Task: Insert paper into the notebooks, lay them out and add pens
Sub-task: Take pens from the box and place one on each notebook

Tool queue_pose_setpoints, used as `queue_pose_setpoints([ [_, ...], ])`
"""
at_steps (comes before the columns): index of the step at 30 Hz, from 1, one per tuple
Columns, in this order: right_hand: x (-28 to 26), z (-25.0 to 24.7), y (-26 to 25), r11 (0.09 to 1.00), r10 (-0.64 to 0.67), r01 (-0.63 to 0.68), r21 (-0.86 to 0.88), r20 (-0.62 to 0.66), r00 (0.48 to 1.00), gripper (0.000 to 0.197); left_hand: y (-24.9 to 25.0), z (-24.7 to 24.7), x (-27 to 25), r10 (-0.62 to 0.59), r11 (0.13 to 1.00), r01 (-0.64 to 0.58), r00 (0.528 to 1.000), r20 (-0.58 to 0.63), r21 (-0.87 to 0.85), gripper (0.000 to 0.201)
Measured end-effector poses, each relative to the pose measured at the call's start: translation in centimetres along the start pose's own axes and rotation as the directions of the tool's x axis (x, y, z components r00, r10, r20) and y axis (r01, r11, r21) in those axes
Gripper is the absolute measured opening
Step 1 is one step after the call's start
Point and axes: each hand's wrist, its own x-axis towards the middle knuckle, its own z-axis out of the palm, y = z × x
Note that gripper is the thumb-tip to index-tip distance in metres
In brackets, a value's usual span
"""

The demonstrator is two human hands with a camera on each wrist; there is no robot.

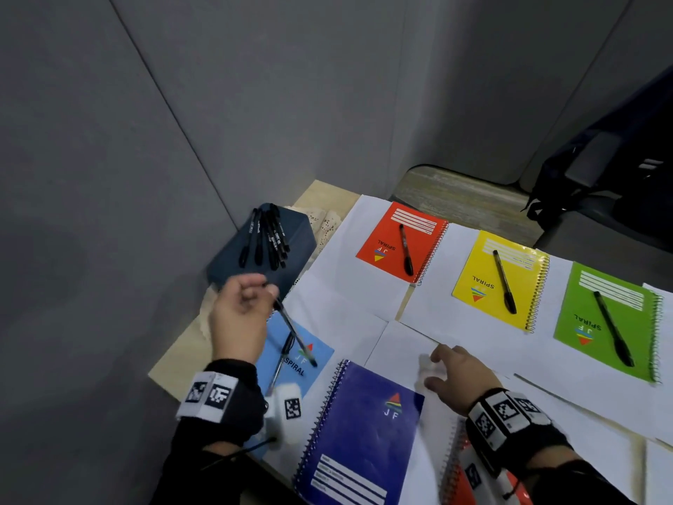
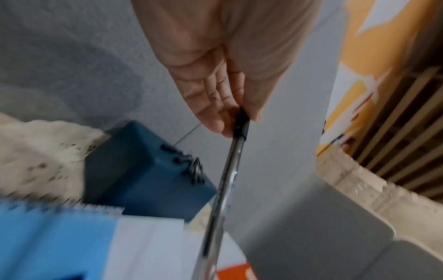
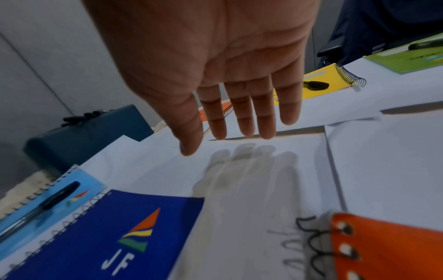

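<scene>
left hand pinching pen above light blue notebook

Notebooks: six, namely one red, one yellow, one green, one light blue, one dark blue and one orange. Pens on notebooks: four. Pen held: one. Box: one, carrying several pens; exact number unclear.

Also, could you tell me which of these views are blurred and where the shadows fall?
Head view: mostly sharp, the left hand and its pen slightly smeared. Left wrist view: heavily blurred throughout. Right wrist view: the right hand casts a soft, doubled shadow on the white paper; the near orange notebook is out of focus.
</scene>
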Motion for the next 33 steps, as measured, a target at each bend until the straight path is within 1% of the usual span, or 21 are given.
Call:
queue_pose_setpoints([
  [2,-0.6,0.1,0.5,1.0,-0.011,0.011,-0.005,0.005,1.0,0.041,-2.0,1.3,-2.4,-0.093,0.979,0.071,0.99,0.11,0.189,0.014],
  [3,-1.0,0.1,0.9,1.0,-0.012,0.012,-0.007,0.011,1.0,0.041,-2.8,2.0,-3.6,-0.132,0.958,0.085,0.978,0.158,0.274,0.012],
  [4,-1.3,0.1,1.3,1.0,-0.012,0.012,-0.011,0.018,1.0,0.041,-3.6,2.8,-4.8,-0.157,0.934,0.08,0.968,0.199,0.347,0.011],
  [6,-1.8,0.1,2.0,1.0,-0.008,0.008,-0.02,0.029,1.0,0.042,-5.2,4.1,-6.7,-0.179,0.879,0.029,0.945,0.273,0.475,0.011],
  [8,-2.3,0.1,2.7,1.0,-0.001,0.002,-0.027,0.038,0.999,0.041,-6.6,5.2,-8.2,-0.213,0.832,-0.005,0.92,0.328,0.554,0.011],
  [11,-3.1,0.2,3.8,0.999,0.014,-0.011,-0.047,0.053,0.999,0.039,-8.1,6.6,-9.4,-0.247,0.77,-0.06,0.89,0.384,0.636,0.019],
  [14,-3.9,0.2,5.1,0.997,0.05,-0.046,-0.069,0.048,0.998,0.039,-8.8,7.6,-10.1,-0.265,0.721,-0.114,0.866,0.423,0.684,0.012],
  [15,-4.2,0.2,5.5,0.996,0.057,-0.053,-0.075,0.046,0.997,0.041,-9.0,7.9,-10.3,-0.27,0.718,-0.117,0.862,0.428,0.687,0.011],
  [17,-4.7,0.1,6.5,0.995,0.065,-0.061,-0.083,0.052,0.997,0.045,-9.2,8.4,-10.7,-0.279,0.723,-0.095,0.866,0.415,0.684,0.016],
  [20,-5.3,0.2,7.7,0.995,0.054,-0.051,-0.082,0.045,0.998,0.047,-9.3,8.6,-11.0,-0.275,0.707,-0.063,0.893,0.356,0.705,0.03],
  [23,-5.6,0.7,8.0,0.997,-0.058,0.059,-0.052,0.022,0.998,0.051,-9.2,8.1,-11.5,-0.273,0.658,-0.068,0.906,0.322,0.75,0.046],
  [26,-5.3,1.2,7.1,0.983,-0.168,0.169,-0.066,0.021,0.986,0.055,-9.3,7.5,-12.2,-0.282,0.624,-0.063,0.912,0.299,0.779,0.054],
  [29,-4.5,1.5,6.1,0.965,-0.195,0.206,-0.164,0.08,0.977,0.06,-9.6,7.2,-12.9,-0.277,0.616,-0.046,0.922,0.27,0.786,0.057],
  [33,-3.6,1.8,5.3,0.941,-0.203,0.242,-0.238,0.178,0.963,0.06,-9.8,7.3,-12.9,-0.278,0.61,-0.045,0.923,0.266,0.791,0.068],
])
